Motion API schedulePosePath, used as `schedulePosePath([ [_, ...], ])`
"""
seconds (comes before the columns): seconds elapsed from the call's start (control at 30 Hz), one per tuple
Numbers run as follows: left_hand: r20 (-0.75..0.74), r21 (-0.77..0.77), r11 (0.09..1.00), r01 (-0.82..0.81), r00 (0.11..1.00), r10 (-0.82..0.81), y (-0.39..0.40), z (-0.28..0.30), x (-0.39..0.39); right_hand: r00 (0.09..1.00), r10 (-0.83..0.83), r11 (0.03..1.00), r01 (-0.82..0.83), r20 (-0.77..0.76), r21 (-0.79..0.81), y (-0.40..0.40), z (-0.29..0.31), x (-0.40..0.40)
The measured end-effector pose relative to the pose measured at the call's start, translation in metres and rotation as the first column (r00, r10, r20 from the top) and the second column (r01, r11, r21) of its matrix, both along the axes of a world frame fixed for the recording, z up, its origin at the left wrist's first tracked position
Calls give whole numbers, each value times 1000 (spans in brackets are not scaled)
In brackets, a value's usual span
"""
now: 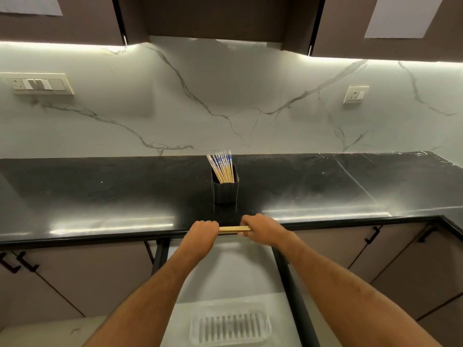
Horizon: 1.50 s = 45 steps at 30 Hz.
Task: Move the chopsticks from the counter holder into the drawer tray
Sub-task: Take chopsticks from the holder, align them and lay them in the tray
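Held chopsticks (234, 229): a small wooden bundle, lying level and crosswise, above the front edge of the worktop (100, 191). Only the middle stretch shows; both ends are hidden inside the hands.

Left hand (203, 234): fingers clenched round the left end of the bundle, knuckles up.

Right hand (260, 227): fingers clenched round the right end, touching the bundle just beside the worktop's front lip.

Remaining chopsticks (221, 166): a fanned cluster, wooden with blue-and-white patterned tops, standing tilted to the left in the holder.

Holder (225, 190): black, square-sided, upright on the worktop, directly behind the hands and well forward of the wall. Open worktop lies to either side of it.

Worktop: black, glossy, running the full width; its front edge passes just under the hands and turns toward the viewer at the far right.

Drawer (225, 271): pulled out below the worktop edge, pale lining, dark rails on left and right; both forearms pass over it.

Tray (230, 325): clear plastic, slotted base, lying in the near part of the drawer between the forearms, with bare lining between it and the worktop edge. No chopsticks can be seen in it.

Backsplash (225, 96): white veined marble, with a switch plate (40, 83) at left and a socket (355, 94) at right.

Upper cabinets (215, 16): dark, overhanging.
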<state>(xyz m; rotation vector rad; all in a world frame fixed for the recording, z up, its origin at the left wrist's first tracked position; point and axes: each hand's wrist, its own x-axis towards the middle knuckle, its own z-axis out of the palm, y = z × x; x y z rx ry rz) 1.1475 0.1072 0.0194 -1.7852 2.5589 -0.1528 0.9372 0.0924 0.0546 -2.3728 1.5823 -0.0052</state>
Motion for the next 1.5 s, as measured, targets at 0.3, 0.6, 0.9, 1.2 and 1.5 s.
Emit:
schedulePosePath([
  [0.3, -74, 15, 999, -45, 996, 46, -7, 3, 8, 205, -690, 723, 247, 694, 645, -19, -5, -69],
  [0.6, 44, -2, 1000, -1, 999, 1, -2, -2, -14, 65, -722, 686, 192, 688, 702, -19, -19, -50],
  [0.9, -62, 76, 995, -65, 996, 70, 1, -11, -19, 728, -374, 849, 519, 574, -104, -10, -25, -57],
  [1.2, -10, 78, 995, -59, 998, 60, 20, -32, -28, 946, 186, 957, -236, -264, -169, 17, -57, -24],
  [1.5, 24, 112, 993, -25, 999, 22, 58, -83, -19, 970, 96, 993, -108, -225, -38, 54, -110, -8],
])
